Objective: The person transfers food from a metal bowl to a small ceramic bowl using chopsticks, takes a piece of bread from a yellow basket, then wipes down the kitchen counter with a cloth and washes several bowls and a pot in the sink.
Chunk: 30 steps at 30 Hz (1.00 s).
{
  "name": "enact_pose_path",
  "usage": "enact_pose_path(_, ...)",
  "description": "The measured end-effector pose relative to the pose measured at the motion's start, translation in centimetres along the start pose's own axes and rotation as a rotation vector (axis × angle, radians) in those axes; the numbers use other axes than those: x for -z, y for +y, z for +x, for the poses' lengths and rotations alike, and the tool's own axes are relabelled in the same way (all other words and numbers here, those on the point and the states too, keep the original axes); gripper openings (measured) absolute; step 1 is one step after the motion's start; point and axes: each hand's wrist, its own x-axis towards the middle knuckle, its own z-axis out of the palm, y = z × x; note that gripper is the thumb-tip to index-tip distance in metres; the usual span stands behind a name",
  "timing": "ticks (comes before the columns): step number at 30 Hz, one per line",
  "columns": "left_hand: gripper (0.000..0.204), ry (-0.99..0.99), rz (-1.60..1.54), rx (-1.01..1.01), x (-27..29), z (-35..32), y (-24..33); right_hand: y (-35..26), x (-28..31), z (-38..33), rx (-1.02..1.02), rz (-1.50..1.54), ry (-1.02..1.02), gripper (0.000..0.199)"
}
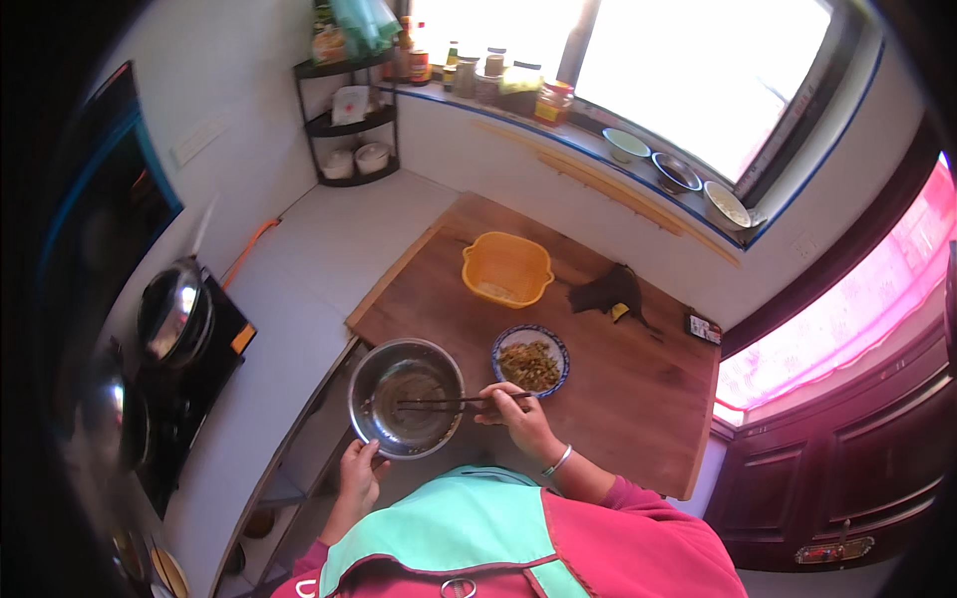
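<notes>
My left hand [361,474] pinches the near rim of a steel mixing bowl [375,419], which has a little brownish residue inside. A pair of dark chopsticks [449,403] is gripped in my right hand [514,413], their tips reaching into the bowl. Just beyond my right hand, a blue-rimmed plate [496,371] holds chopped, mixed greenish-brown food [529,366]. Farther back on the wooden table stands an orange plastic basin [506,267].
A dark cloth [606,292] and a phone-like object [703,328] lie on the table [638,399]. Left is a stove with a lidded pan [174,314]. Bowls [627,146] and jars [553,102] line the windowsill. A black corner shelf [349,125] stands at the back, a dark red door [837,478] at right.
</notes>
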Motion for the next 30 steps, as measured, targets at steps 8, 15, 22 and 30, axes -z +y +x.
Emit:
enact_pose_path(8, 0.012, 0.395, -0.248, -0.167, 17.2, -15.3, -4.4, 9.1, -16.1, -4.7, -0.189, -0.160, -0.426, 0.019)
enact_pose_path(15, 0.014, 0.664, -0.542, -0.338, 27.3, -28.3, -11.0, 16.3, -28.7, -11.6, -0.376, -0.156, -0.772, 0.026)
enact_pose_path(22, 0.016, 0.930, -0.857, -0.467, 34.1, -34.2, -16.2, 24.4, -41.8, -15.7, -0.447, -0.293, -1.124, 0.022)
enact_pose_path(30, 0.015, 1.242, -0.984, -0.553, 44.9, -42.3, -16.3, 34.1, -59.7, -24.3, -0.613, -0.394, -1.458, 0.020)
